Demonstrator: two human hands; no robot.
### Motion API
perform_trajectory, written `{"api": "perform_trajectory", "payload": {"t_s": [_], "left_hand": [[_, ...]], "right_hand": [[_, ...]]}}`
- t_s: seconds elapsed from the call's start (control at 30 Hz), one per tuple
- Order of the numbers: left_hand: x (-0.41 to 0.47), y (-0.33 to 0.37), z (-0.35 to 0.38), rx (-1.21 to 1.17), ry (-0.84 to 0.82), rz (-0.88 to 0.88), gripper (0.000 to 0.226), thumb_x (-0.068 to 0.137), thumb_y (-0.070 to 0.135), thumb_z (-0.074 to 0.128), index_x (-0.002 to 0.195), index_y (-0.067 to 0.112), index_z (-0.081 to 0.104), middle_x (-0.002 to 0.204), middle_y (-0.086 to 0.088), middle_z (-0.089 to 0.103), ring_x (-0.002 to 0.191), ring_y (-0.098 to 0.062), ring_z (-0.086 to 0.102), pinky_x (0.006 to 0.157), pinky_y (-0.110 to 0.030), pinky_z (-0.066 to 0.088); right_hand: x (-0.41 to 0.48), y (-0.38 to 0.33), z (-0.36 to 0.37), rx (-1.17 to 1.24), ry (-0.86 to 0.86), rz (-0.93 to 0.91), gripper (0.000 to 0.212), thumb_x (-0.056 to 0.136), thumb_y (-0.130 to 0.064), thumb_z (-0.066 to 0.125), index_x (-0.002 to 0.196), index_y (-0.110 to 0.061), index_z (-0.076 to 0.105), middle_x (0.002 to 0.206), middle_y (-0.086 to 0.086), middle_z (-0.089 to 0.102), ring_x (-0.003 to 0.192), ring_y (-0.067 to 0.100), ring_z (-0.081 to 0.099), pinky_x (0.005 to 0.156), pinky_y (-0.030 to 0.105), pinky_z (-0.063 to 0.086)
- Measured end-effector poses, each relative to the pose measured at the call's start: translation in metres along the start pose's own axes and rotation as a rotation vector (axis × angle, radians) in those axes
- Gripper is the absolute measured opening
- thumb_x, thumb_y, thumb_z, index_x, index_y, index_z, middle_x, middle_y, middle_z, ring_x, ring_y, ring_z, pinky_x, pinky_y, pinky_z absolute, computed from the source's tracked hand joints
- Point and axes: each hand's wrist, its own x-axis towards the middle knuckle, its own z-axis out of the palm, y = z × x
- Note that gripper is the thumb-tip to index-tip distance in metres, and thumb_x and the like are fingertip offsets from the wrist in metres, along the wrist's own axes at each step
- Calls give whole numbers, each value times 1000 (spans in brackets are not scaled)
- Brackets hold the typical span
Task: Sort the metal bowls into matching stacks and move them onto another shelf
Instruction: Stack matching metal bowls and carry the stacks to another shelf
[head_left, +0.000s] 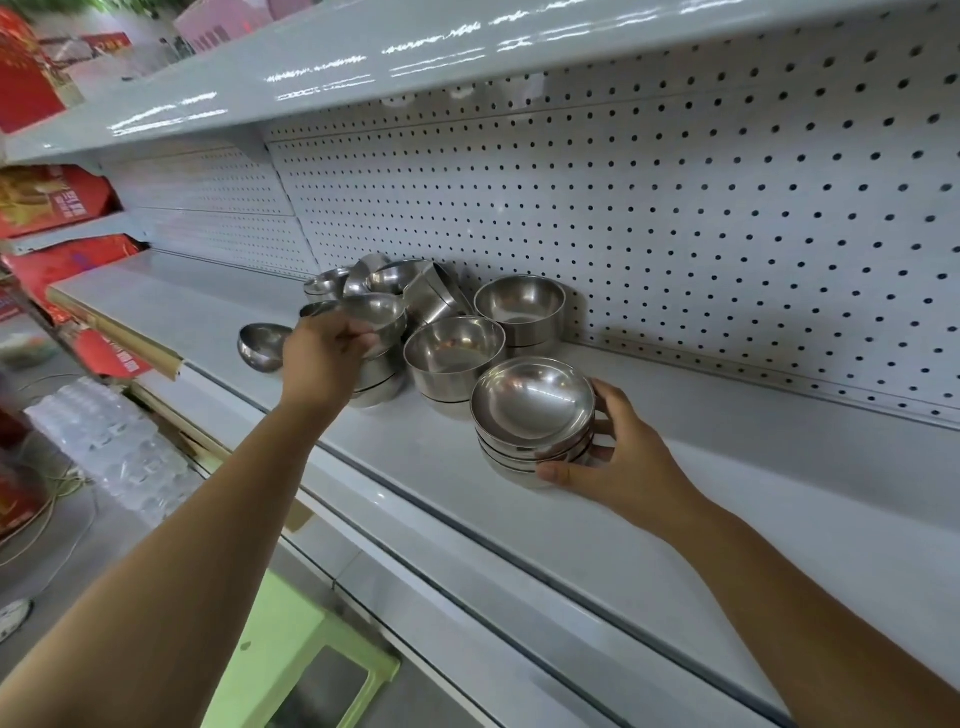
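Metal bowls, polished steel, on a white shelf (675, 519) against a pegboard panel (623, 208); shallow stack (532, 410) nearest the shelf front, upright, mouths up, top bowl sitting slightly askew; right hand (618, 457) curled round its far side, thumb at the base; two deeper stacks (454, 353) (519, 306) just behind, straight-walled, upright, mouths up; rounded stack (376, 376) to their left; above it the left hand (327, 348) pinches a single shallow bowl (376, 312) at the rim, bowl tilted; rear heap (395, 278) by the panel, bowls tumbled on their sides, mouths facing different ways; lone bowl (260, 345) far left, tipped, mouth up and away.
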Motion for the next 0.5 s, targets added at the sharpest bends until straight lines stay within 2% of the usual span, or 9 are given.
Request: {"api": "perform_trajectory", "payload": {"t_s": [0.07, 0.1, 0.17, 0.23, 0.33, 0.43, 0.5], "left_hand": [[-7, 12, -1, -105, 21, 28, 3, 90, 11, 74, 91, 12, 76, 83, 9, 67, 74, 7, 58, 68, -4, 39], [-11, 19, 0, -153, 29, 46, 3, 90, 12, 74, 90, 15, 76, 84, 12, 67, 78, 9, 57, 72, -6, 41], [-19, 33, 0, -227, 53, 64, 5, 90, 16, 76, 89, 21, 76, 86, 16, 66, 84, 7, 57, 79, -12, 44], [-32, 50, -1, -321, 45, 68, 9, 90, 15, 77, 87, 24, 75, 87, 18, 66, 86, 6, 58, 80, -9, 44], [-55, 73, -1, -418, -25, 143, 24, 89, 14, 77, 84, 37, 70, 86, 16, 68, 85, 2, 59, 79, -10, 45], [-73, 82, 6, -460, -90, 219, 22, 87, 20, 77, 87, 41, 71, 85, 16, 69, 86, -9, 61, 79, -19, 47], [-82, 82, 12, -441, -115, 263, 19, 87, 21, 76, 89, 39, 72, 87, 11, 70, 89, -14, 61, 80, -22, 46]], "right_hand": [[0, 1, 0, 2, -3, -4, 111, 52, -52, 96, 144, -51, 34, 135, -18, 55, 122, 7, 62, 104, 33, 55], [0, 0, 1, 5, -2, -4, 110, 52, -52, 96, 144, -52, 35, 135, -18, 55, 122, 7, 62, 104, 33, 54], [0, 0, 1, 1, 3, -4, 108, 52, -51, 96, 142, -52, 36, 134, -18, 56, 121, 6, 61, 103, 31, 54], [0, 1, 0, -7, 1, -4, 106, 54, -50, 95, 142, -52, 36, 133, -18, 56, 121, 5, 61, 102, 29, 53], [1, 2, -1, -4, -13, 2, 105, 58, -45, 95, 145, -48, 36, 136, -18, 54, 122, 4, 60, 101, 27, 53], [2, 2, -4, 4, -28, -4, 103, 65, -47, 91, 151, -41, 35, 138, -21, 53, 121, -2, 57, 91, 13, 53], [3, 2, -5, 9, -31, -4, 100, 67, -55, 85, 152, -38, 35, 137, -22, 53, 122, -2, 56, 88, 11, 52]]}}
